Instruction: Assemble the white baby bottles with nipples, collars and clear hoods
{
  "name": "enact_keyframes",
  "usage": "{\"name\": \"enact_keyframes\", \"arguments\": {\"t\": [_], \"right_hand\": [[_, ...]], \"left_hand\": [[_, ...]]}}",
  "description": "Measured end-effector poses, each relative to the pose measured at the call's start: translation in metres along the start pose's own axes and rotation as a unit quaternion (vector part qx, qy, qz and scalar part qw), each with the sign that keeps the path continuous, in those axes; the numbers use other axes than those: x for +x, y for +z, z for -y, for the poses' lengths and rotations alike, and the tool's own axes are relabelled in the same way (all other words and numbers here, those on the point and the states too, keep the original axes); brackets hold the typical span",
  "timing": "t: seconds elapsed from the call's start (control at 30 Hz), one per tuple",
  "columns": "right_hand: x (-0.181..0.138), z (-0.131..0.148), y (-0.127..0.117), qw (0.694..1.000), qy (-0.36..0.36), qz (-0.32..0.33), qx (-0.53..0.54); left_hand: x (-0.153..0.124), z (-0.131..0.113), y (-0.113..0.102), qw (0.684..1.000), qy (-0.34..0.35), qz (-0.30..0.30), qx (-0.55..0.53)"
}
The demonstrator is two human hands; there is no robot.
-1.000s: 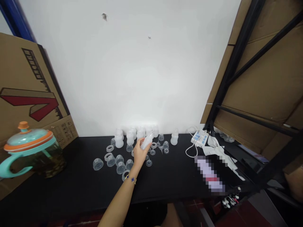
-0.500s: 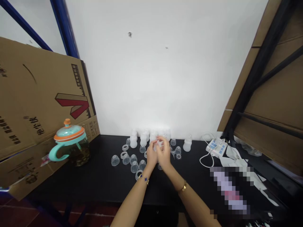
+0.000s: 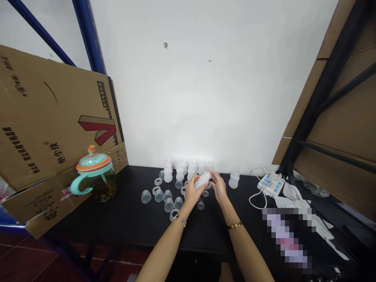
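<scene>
A frosted white baby bottle (image 3: pixel 202 181) lies tilted in my left hand (image 3: pixel 191 192), its neck pointing up and to the right. My left fingers wrap round its body. My right hand (image 3: pixel 219 187) has its fingertips curled at the bottle's neck; what exactly they pinch there is too small to make out. Below the hands, a clear nipple (image 3: pixel 200 205) stands on the black table. To the left are several clear dome caps (image 3: pixel 146 197) and white collar rings (image 3: pixel 174 214). More white bottles (image 3: pixel 168 173) stand along the wall behind my hands.
One bottle with a nipple on top (image 3: pixel 234 179) stands apart at the right. Beyond it are a power strip (image 3: pixel 270 185) with a looped cable and white papers (image 3: pixel 289 201). A teal-lidded pitcher (image 3: pixel 101 184) and a large cardboard box (image 3: pixel 53 117) are at the left.
My hands have moved slightly apart, and the bottle between them now shows, tilted to the right. My right hand has shifted right to its neck. The view has turned slightly left.
</scene>
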State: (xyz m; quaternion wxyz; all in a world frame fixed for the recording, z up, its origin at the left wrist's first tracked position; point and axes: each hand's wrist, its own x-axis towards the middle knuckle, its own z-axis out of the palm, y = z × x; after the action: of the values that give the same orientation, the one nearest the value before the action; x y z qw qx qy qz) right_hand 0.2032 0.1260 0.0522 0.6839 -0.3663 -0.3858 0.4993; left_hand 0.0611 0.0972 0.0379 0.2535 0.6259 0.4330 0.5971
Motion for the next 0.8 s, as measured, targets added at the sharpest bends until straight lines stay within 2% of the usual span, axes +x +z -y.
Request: {"name": "enact_keyframes", "arguments": {"t": [0.8], "right_hand": [[-0.0063, 0.0069, -0.0008, 1.0, -0.012, 0.007, 0.004]], "left_hand": [[-0.0009, -0.0028, -0.0008, 1.0, 0.008, -0.004, 0.028]]}}
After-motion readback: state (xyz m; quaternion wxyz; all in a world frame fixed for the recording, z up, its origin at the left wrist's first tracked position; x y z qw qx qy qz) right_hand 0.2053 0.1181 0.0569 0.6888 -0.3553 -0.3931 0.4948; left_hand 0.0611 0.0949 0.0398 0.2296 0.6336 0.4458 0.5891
